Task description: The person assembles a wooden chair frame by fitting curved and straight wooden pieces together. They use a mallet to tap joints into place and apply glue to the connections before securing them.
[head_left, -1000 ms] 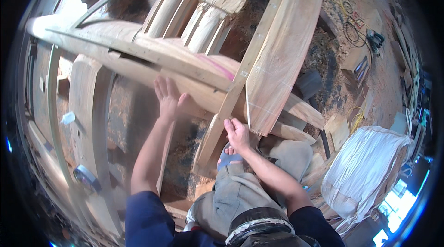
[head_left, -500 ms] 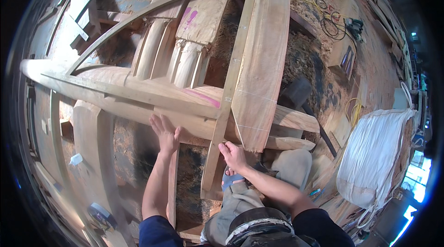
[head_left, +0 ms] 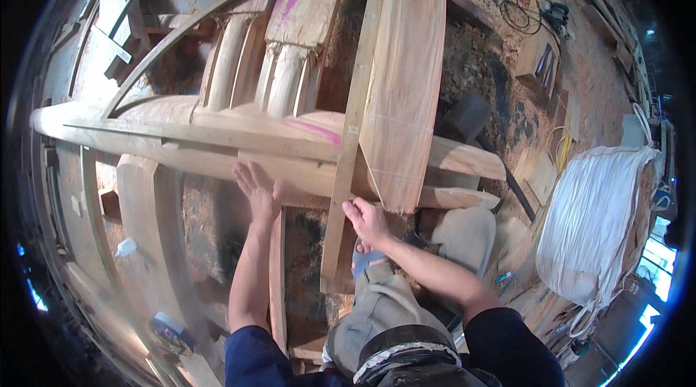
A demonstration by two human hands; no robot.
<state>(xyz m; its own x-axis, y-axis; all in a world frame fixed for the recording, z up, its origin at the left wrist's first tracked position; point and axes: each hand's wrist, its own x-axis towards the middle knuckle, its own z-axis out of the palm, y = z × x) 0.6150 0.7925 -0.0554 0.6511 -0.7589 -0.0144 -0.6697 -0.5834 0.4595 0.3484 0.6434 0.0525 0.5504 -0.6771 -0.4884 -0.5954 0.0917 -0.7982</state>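
From the person's left hand [head_left: 257, 195], I see the round beam [head_left: 290, 175] barring twelve o'clock and a batten [head_left: 355, 111] three; a gap over the floor [head_left: 206, 224] opens at eight, beside a thick timber [head_left: 148, 213].

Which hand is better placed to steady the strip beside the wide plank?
Probably the right hand: it is right beside the strip, while the left hand is spread at the log.

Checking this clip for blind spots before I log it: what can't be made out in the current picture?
All in the head view:
Bare left grip: palm contact with the pale, rounded timber, hidden by its own back.
Bare right grip: anything inside, hidden by its curl.
Broad, pale wooden plank: far end, cut off by the upper edge.
Bulging white fabric sack: contents, hidden by its cloth.
Dark greenish tool: exact kind, too small.
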